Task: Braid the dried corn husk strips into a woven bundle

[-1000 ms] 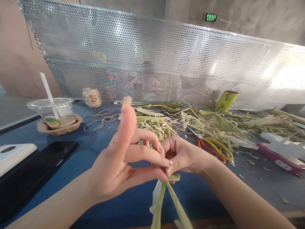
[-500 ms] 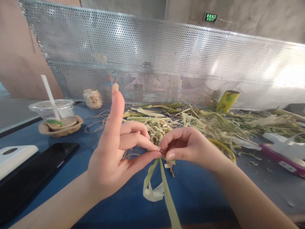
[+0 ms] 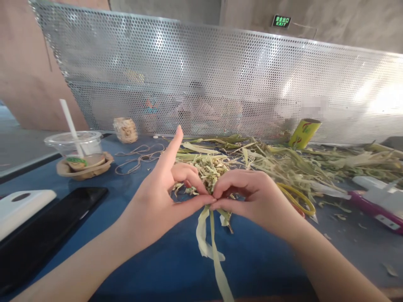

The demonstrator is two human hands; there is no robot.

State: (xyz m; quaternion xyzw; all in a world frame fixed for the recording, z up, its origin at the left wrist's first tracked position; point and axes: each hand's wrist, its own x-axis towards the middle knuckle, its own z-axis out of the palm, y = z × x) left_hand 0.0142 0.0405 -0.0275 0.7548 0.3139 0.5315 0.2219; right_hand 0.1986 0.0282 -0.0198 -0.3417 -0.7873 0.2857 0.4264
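Observation:
My left hand (image 3: 159,205) and my right hand (image 3: 260,195) meet fingertip to fingertip over the table's near middle. Both pinch a pale green leaf strip (image 3: 216,256), at the near end of a bunch of dried plant bits (image 3: 211,167). Its long tail and a looped end hang down toward the table's front edge. My left index finger points up, while the thumb and the other fingers close on the strip. The fingers of my right hand curl over it, thumb below. Whatever knot or stem lies between the fingertips is hidden.
Dried leaves and stalks (image 3: 283,163) spread across the back right. Yellow-handled scissors (image 3: 302,201) lie right of my hand, near a purple power strip (image 3: 374,209). At left are a lidded cup (image 3: 75,149), a phone (image 3: 53,235), loose twine (image 3: 138,157) and a twine ball (image 3: 125,130).
My left index finger has tilted toward the right and dropped. The fingertips stay together, and the strip's hanging loop has opened out and shifted right. The view has moved slightly.

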